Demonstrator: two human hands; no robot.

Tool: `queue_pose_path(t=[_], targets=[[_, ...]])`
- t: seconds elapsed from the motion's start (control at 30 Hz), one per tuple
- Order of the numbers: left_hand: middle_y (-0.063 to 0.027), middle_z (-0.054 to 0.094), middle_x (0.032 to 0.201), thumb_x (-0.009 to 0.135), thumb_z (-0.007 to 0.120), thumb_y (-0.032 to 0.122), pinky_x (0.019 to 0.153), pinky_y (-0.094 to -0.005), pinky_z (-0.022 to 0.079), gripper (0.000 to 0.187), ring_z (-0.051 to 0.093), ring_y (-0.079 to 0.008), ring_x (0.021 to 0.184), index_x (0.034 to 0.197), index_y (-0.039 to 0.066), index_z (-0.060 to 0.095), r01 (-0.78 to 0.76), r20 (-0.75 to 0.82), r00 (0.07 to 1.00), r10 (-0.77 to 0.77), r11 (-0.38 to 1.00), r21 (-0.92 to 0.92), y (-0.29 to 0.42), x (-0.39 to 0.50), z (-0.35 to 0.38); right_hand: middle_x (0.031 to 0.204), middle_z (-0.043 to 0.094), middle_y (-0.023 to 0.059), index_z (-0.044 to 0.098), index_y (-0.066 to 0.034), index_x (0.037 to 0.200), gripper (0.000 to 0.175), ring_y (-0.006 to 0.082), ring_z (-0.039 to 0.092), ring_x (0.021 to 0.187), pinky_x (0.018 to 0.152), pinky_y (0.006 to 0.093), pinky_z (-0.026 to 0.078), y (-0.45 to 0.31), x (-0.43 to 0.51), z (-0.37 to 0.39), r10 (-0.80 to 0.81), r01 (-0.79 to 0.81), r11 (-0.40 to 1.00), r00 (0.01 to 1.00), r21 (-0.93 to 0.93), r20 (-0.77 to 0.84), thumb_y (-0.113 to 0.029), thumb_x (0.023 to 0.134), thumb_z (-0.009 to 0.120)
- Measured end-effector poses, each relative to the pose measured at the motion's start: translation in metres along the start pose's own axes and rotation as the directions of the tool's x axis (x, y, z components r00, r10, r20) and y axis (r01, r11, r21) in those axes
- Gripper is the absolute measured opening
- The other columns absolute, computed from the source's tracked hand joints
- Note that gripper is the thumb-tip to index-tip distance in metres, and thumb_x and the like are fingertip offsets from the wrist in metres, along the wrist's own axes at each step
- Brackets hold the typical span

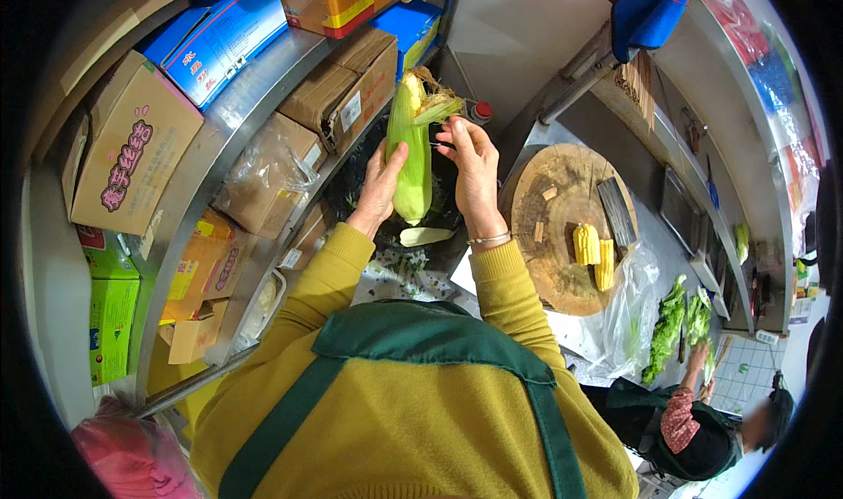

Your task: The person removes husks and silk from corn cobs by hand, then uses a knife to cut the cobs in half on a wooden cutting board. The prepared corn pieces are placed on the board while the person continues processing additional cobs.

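Observation:
An ear of corn in its green husk (409, 163) stands upright before me, silk tip upward, some yellow kernels showing at its top. Around its lower left side, my left hand (382, 183) grips it. At the right, my right hand (473, 160) has its fingertips by a strip of husk folded out near the tip; whether they pinch it I cannot tell. A loose piece of husk (426, 236) lies below the ear, over a dark bin or bag. On a round wooden chopping block (546, 262) to the right rest two pieces of peeled corn (586, 244) beside a cleaver (617, 209).
Metal shelves (230, 127) with cardboard boxes (135, 150) line the left side. Beyond the block lie a clear plastic bag (629, 308) and leafy lettuce (666, 331). A co-worker (698, 426) handles greens at the lower right. A red-capped bottle (483, 110) stands behind my right hand.

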State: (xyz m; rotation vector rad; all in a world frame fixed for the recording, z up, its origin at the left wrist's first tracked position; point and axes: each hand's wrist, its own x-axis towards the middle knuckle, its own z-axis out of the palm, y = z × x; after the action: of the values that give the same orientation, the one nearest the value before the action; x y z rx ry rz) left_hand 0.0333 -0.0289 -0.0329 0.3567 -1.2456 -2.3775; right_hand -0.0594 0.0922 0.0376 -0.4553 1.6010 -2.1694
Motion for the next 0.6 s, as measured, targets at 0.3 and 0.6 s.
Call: queue_pose_path(t=[0.3, 0.6], targets=[[-0.0017, 0.059, 0.117, 0.099, 0.067, 0.029, 0.091, -0.0268, 0.046, 0.045, 0.054, -0.0096, 0.105, 0.133, 0.005, 0.051, 0.005, -0.013, 1.000, -0.005, 1.000, 0.001, -0.001, -0.011, 0.013, 0.081, 0.069, 0.0066, 0.064, 0.0027, 0.096, 0.022, 0.0112, 0.064, 0.066, 0.064, 0.0255, 0.053, 0.003, -0.002, 0.004, -0.052, 0.056, 0.994, 0.997, 0.090, -0.052, -0.017, 0.103, 0.057], [-0.0187, 0.060, 0.123, 0.081, 0.085, 0.028, 0.094, -0.0364, 0.049, 0.068, 0.060, -0.0254, 0.114, 0.131, 0.000, 0.048, -0.170, -0.190, 0.919, 0.345, 0.782, 0.599, -0.005, -0.011, 0.024, 0.092, 0.067, 0.0139, 0.061, 0.0039, 0.107, 0.040, 0.0202, 0.063, 0.083, 0.078, 0.0344, 0.053, -0.005, -0.010, 0.005, -0.400, 0.201, 0.705, 0.905, -0.680, -0.147, -0.030, 0.092, 0.075]])
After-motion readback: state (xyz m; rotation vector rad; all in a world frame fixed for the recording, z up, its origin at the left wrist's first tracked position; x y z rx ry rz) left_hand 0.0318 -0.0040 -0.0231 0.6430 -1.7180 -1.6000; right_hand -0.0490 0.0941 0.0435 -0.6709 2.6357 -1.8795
